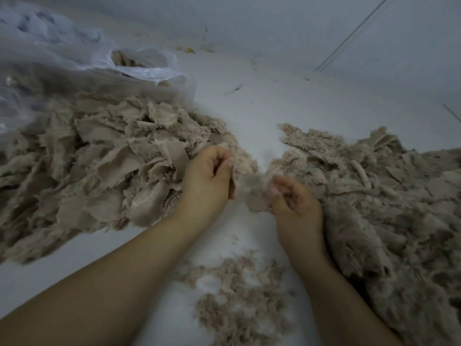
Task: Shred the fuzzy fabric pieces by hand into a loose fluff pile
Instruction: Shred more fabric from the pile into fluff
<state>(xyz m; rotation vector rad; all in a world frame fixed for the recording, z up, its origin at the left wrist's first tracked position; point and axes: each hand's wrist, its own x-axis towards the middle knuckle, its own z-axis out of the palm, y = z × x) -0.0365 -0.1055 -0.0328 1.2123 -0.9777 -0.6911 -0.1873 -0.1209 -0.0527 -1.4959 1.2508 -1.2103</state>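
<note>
Head view: two hands' fingers (pixel 225 162) pinching one fuzzy fabric piece (pixel 252 193) between three beige piles (pixel 99 156).

Your hands get bare floor (pixel 259 113) lane between fabric heap (pixel 99 156) left and fluff pile (pixel 374 186) right; plastic bag (pixel 74 58) blocks far left.

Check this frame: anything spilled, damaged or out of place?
Nothing stands out. Both hands, left hand and right hand, pinch one fabric piece between two fabric heaps; loose fluff lies on the surface below them.
</note>
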